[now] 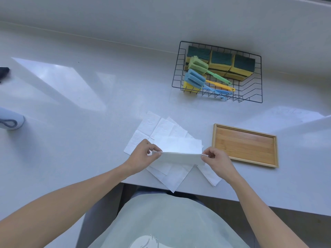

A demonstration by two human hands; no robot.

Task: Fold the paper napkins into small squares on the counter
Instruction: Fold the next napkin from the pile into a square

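At the counter's (89, 140) left edge I saw a dark object (4, 72) cut off by the frame and, nearer me, a pale rounded thing (10, 120) with a grey loop; couldn't tell what either was. My left hand (143, 156) pinched the left end of a napkin (180, 155) between thumb and fingers, closed on the paper. The napkin was folded over along its near side, held just above the pile (161, 129) of loose napkins. That pile lay spread and overlapping at the counter's front edge, one corner hanging over it. My right hand (217, 161) pinched the napkin's right end the same way, closed on it. Just right of the pile, near the front edge, sat a wooden tray (245, 145), bare inside. Toward the back edge, a black wire basket (250, 97) held green-and-yellow sponges (243, 67) in a row and sponge brushes (197, 76) with green, yellow and blue handles.
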